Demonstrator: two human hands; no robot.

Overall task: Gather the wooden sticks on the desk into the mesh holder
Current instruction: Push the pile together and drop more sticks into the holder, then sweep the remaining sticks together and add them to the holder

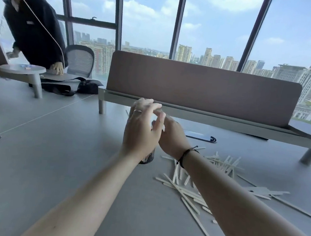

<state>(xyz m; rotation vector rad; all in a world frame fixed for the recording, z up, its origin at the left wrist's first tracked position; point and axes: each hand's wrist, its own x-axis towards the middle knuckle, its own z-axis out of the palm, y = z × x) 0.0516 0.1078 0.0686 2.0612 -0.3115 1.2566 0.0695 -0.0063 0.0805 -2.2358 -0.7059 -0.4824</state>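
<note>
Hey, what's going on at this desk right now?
A person is clearing wooden sticks off a grey desk into a mesh holder. Both hands are raised over the holder, which they mostly hide: the left hand in front, the right hand just behind it. Whether either holds a stick can't be told. Many sticks lie scattered to the right of the holder, so the job is far from finished.
</note>
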